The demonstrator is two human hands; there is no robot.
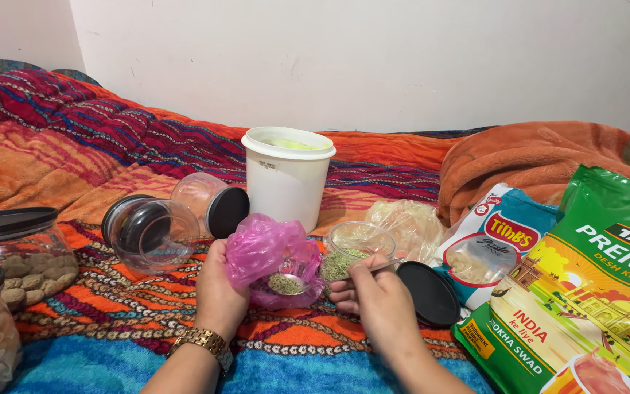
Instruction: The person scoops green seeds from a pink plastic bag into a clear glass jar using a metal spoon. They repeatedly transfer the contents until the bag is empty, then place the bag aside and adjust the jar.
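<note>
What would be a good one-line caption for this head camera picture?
Left hand holds a pink plastic bag while right hand spoons green seeds beside a clear jar.

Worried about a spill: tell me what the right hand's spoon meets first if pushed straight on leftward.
Most likely the pink plastic bag held by the left hand; the spoon in the right hand already points into its opening.

I see a bed under a striped orange, red and blue blanket. Beyond my left hand lie two clear jars tipped over and a white tub; beside my right hand, a black lid and food packets.
</note>
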